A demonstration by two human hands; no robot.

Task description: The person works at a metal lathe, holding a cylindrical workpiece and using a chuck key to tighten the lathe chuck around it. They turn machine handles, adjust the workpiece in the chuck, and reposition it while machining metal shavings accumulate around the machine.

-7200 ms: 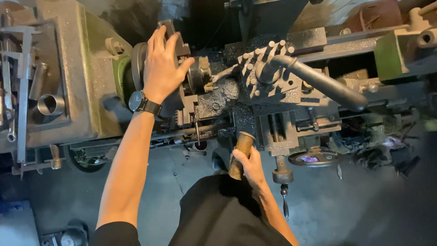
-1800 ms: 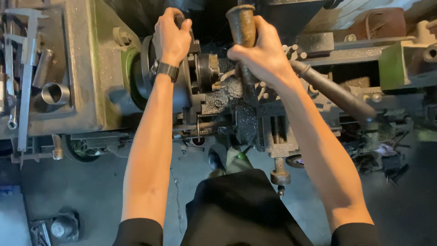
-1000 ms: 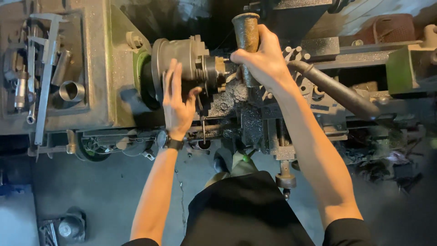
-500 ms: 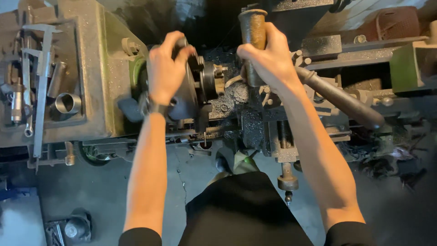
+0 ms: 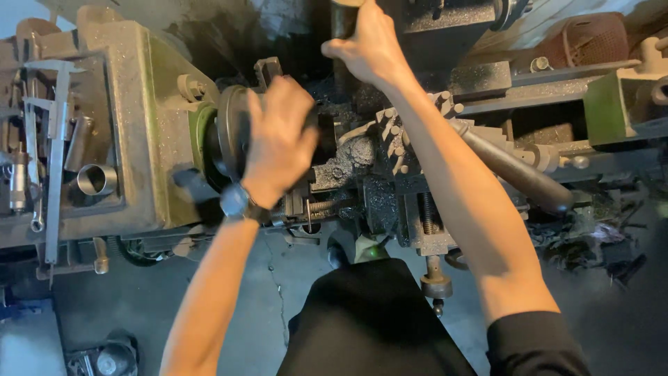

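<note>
Head view, looking down on an old grimy green-and-grey metal lathe (image 5: 132, 125).

Left hand (image 5: 278, 143), wearing a dark wristwatch (image 5: 236, 202), lies over the round dark steel chuck (image 5: 233, 132) at about 10 o'clock from frame centre. Fingers (image 5: 292, 94) are curled over the chuck's rim and face, gripping it; the palm side can't be seen.

Right hand (image 5: 369, 45) is up at 12 o'clock, closed round the brownish cylindrical handle of a chuck key or similar bar (image 5: 342, 19). Most of that handle is cut off by the top edge, so what it engages can't be told.

The chuck sits just right of the green headstock casting, w/ the tool post & carriage, caked in black swarf (image 5: 390, 150), directly to its right at 3 o'clock of the chuck. A long dark lever handle (image 5: 515, 170) slopes off toward 4 o'clock.

Judgement: the step looks like tightening or loosening at the chuck, left hand steadying or turning the chuck while right works the bar. The next move would prob. call for firm counter-hold w/ the left and a steady pull w/ the right, keeping knuckles off the tool post.

On the headstock top, at 9 o'clock: a steel vernier caliper (image 5: 56, 139), a short shiny metal tube (image 5: 96, 179), a spanner (image 5: 35, 167).
</note>
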